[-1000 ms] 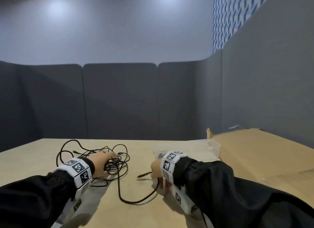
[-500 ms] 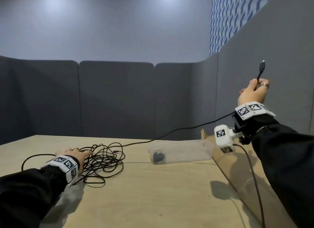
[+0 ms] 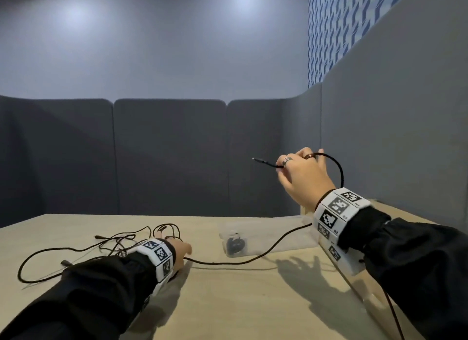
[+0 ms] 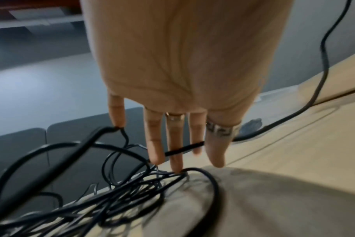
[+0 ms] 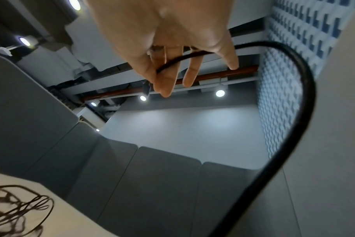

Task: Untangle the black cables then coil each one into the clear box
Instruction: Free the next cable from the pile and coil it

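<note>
A tangle of black cables [image 3: 119, 243] lies on the wooden table [image 3: 253, 304] at the left. My left hand [image 3: 186, 249] rests on its right side; in the left wrist view its straight fingers [image 4: 155, 149] press down on the tangle [image 4: 111, 200], with one strand running between them. My right hand [image 3: 282, 167] is raised at the right and pinches a cable near its plug [image 3: 254, 159] between thumb and forefinger [image 5: 162, 80]. That cable [image 3: 253, 260] arcs behind the wrist, crosses the clear box [image 3: 276, 241] and runs to my left hand. A coiled black cable [image 3: 235, 244] lies in the box.
Grey padded partitions [image 3: 169, 157] close the table at the back and right. A cardboard sheet [image 3: 372, 286] lies along the right side under my right arm. Bare table stretches in front of the box.
My right hand lifted the plug end high to the right, then came down and leftward with it. The pulled cable now lies slack over the box. My left hand shifted right on the tangle.
</note>
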Demonstrator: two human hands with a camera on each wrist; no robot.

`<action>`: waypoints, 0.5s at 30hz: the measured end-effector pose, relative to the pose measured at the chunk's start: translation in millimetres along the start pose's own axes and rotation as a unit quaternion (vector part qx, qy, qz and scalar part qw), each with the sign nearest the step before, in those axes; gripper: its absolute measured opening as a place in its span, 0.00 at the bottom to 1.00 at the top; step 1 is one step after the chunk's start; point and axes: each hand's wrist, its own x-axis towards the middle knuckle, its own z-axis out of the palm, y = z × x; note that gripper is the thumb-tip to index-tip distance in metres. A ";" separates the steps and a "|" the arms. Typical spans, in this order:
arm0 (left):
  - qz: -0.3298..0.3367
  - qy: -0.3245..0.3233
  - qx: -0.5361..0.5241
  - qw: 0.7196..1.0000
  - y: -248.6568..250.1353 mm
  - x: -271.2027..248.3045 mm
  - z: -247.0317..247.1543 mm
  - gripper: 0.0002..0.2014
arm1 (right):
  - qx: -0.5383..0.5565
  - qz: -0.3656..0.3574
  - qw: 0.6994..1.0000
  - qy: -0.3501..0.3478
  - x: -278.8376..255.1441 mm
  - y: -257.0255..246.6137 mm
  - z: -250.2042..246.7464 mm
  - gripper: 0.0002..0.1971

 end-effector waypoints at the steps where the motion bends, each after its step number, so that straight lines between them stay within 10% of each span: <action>1: 0.006 -0.003 0.018 1.000 3.6 -0.8 -4.8 0.19 | -0.005 0.001 1.000 -0.025 -2.5 -3.1 1.9 0.10; 8: 0.028 0.232 -0.233 0.944 -1.8 -6.9 -32.5 0.08 | 0.155 0.012 0.904 -0.399 -19.9 -62.8 45.8 0.34; 13: 0.181 0.332 -0.447 0.811 -10.3 -29.6 -57.5 0.10 | 0.309 0.011 0.893 -0.326 -6.0 -88.6 57.0 0.13; 15: 0.167 0.272 -0.429 0.845 -20.4 -31.6 -49.3 0.12 | 0.423 0.069 0.861 -0.272 10.3 -80.2 46.1 0.15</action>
